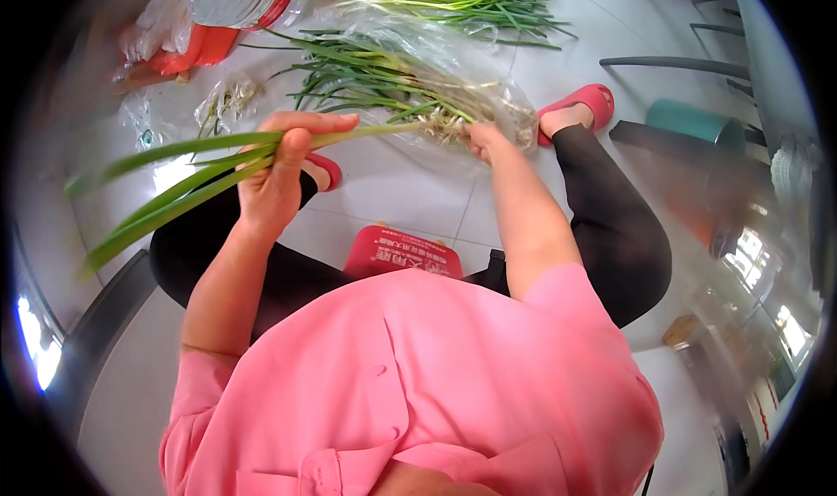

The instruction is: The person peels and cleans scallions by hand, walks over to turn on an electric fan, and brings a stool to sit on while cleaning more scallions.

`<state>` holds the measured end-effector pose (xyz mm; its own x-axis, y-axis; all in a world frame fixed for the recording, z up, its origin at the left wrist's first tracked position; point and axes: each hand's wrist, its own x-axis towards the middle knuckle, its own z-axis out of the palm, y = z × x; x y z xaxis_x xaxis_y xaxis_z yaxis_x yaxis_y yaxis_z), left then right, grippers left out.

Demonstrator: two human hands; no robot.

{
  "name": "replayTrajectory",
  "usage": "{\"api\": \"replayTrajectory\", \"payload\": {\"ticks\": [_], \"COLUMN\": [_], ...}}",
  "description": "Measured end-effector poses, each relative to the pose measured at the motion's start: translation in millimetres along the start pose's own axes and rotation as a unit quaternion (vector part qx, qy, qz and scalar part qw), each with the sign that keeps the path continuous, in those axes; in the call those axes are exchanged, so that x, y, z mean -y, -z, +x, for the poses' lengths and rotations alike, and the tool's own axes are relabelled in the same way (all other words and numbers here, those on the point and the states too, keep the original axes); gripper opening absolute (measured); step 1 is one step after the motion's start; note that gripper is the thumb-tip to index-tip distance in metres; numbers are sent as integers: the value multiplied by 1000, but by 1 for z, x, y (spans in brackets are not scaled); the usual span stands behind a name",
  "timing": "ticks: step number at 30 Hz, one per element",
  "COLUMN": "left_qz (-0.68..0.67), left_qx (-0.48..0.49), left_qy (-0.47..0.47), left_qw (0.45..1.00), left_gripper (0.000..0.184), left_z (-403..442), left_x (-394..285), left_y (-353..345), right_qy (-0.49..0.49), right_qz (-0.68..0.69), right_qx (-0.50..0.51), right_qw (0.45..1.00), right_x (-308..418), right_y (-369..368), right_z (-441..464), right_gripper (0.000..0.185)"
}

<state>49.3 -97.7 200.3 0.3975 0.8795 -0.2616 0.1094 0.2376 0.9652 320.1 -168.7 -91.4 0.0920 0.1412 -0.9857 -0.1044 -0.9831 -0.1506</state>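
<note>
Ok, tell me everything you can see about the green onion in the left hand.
The green onion has a slim, pale stem and several long, narrow green leaves that spread and blur toward their tips. It stretches across the view above the floor, leaves to the picture's left, stem toward the right hand. The left hand holds it between thumb and fingers. Its lower end meets a tangle of roots; whether the right hand touches it is unclear.

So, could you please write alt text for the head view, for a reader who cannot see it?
A person's left hand holds a long, green-leaved, pale-stemmed onion plant, with the right hand near its root end. Beyond, a heap of green plants lies on crinkled clear plastic over a pale tiled floor, and another green-and-white bunch farther off.
</note>
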Motion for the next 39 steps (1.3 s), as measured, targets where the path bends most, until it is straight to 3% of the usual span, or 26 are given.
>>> {"api": "replayTrajectory", "payload": {"ticks": [3, 5, 7, 8, 9, 10, 11, 13, 15, 16, 18, 19, 21, 22, 24, 25, 27, 29, 31, 39], "left_qz": [20, 3, 75, 50, 13, -24, -24, -143, -208, -188, -169, -217, -265, -279, -247, -249, -264, -240, -196, -161], "left_qx": [-12, -77, -84, -118, -137, -157, -164, -173, -204, -208, -214, -222, -231, -247, -239, -242, -138, -109, -41, -61], "left_qy": [-41, 9, -50, -15, -8, -2, -5, 27, 40, 51, 62, 47, 27, 24, -12, -13, 6, -2, 77, 115], "left_qw": [999, 997, 992, 992, 990, 987, 986, 974, 956, 959, 960, 950, 936, 928, 939, 938, 955, 965, 977, 978], "left_gripper": [29, 29, 29, 30, 31, 32, 32, 23, 31, 33, 36, 36, 37, 37, 36, 36, 31, 29, 30, 27], "left_z": [7, 11, 14, 16, 18, 20, 19, 18, 16, 14, 10, 10, 10, 10, 8, 8, 12, 7, 4, 10], "left_x": [-5, -9, -13, -15, -13, -10, -12, -15, -20, -27, -28, -25, -23, -24, -22, -19, -16, -13, -8, 0], "left_y": [6, 7, 9, 11, 16, 20, 24, 29, 33, 36, 42, 48, 57, 59, 63, 60, 45, 27, 19, 20], "right_qy": [84, 98, 110, 100, 89, 154, 159, 401, 598, 601, 760, 762, 705, 708, 655, 655, 626, 602, 575, 516], "right_qz": [-2, 56, 115, -59, -232, -416, -420, -427, -294, -296, -283, -284, -157, -160, -18, -22, -12, 12, 37, 6], "right_qx": [-72, -50, -30, -48, -65, -141, -139, -280, -257, -256, -197, -197, -81, -78, -10, -7, 7, 40, 76, 119], "right_qw": [994, 992, 987, 992, 966, 885, 882, 760, 700, 697, 551, 548, 686, 684, 755, 755, 779, 798, 814, 848], "right_x": [-24, -24, -13, 2, 14, 20, 25, 34, 56, 68, 81, 77, 74, 73, 69, 67, 67, 67, 67, 68], "right_y": [-10, -13, -7, -3, -1, -1, -6, -17, -43, -55, -75, -83, -95, -97, -102, -104, -104, -107, -108, -105], "right_z": [23, 4, -34, -63, -83, -92, -101, -121, -167, -188, -217, -218, -216, -218, -224, -227, -237, -248, -258, -264], "right_gripper": [20, 23, 26, 31, 37, 44, 44, 43, 43, 43, 45, 45, 38, 38, 23, 23, 10, 9, 9, 21]}}
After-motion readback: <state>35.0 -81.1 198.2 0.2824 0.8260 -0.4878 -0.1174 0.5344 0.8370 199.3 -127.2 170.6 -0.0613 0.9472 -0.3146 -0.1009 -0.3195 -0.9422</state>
